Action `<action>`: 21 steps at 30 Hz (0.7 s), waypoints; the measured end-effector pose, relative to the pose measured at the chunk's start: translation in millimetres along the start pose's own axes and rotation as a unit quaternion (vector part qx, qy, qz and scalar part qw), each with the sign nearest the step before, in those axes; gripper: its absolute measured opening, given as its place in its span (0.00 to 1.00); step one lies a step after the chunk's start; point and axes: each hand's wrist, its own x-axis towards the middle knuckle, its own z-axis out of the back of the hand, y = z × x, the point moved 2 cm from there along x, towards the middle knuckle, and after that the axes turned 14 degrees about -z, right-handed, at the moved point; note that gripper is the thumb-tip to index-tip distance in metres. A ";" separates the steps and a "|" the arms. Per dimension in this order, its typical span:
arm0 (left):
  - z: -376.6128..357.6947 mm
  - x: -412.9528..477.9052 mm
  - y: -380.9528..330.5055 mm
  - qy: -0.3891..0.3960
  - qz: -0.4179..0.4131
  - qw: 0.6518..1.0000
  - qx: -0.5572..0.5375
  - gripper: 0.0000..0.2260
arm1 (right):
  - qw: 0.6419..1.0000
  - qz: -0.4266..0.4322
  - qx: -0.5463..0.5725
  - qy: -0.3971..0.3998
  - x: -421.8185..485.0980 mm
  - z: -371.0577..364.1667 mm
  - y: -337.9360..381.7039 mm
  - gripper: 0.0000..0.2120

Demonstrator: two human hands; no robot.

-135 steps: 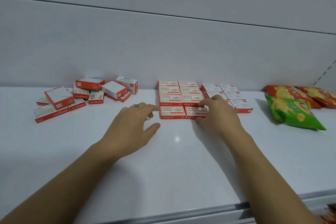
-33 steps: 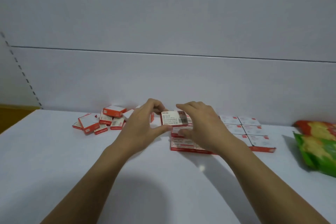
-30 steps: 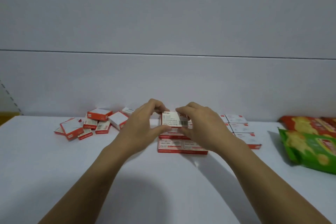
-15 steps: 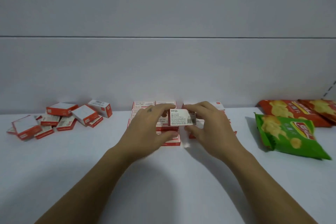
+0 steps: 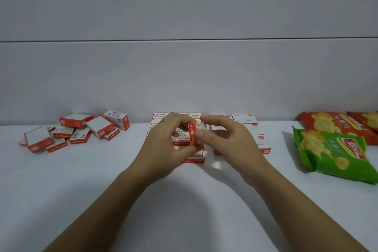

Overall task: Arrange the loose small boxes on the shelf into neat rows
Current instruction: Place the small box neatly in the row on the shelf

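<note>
A small red and white box (image 5: pixel 193 133) is held in the air above the shelf, turned so its red edge faces me. My left hand (image 5: pixel 165 149) and my right hand (image 5: pixel 227 145) both pinch it between fingers and thumb. Right behind and under the hands lie the arranged boxes (image 5: pixel 192 157) in neat rows, partly hidden. A second neat group of white-topped boxes (image 5: pixel 248 120) lies just to their right. A loose pile of the same small boxes (image 5: pixel 77 131) sits at the left of the white shelf (image 5: pixel 102 190).
A green crisp bag (image 5: pixel 331 155) lies at the right, with red crisp bags (image 5: pixel 335 122) behind it. The grey back wall (image 5: pixel 184 77) stands close behind all the boxes.
Both hands have turned the held box from its printed white face to its red edge. The view has shifted slightly; the hands stay over the arranged rows.
</note>
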 end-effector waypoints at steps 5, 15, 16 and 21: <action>-3.8 -0.8 -1.5 0.008 -0.046 0.999 0.019 0.15 | 0.999 -0.017 0.031 -0.013 -1.5 -4.8 -3.7 0.18; -1.8 -3.1 6.5 0.069 0.050 0.996 -0.009 0.18 | 0.949 -0.073 0.272 0.142 3.6 -4.9 -3.1 0.16; -2.0 -3.4 7.2 0.075 0.066 0.995 -0.013 0.18 | 0.957 -0.074 0.253 0.123 4.7 -5.0 -3.3 0.14; 3.7 -1.7 10.9 0.049 0.093 0.994 -0.041 0.18 | 0.994 -0.058 0.094 -0.023 8.1 -2.2 -4.9 0.17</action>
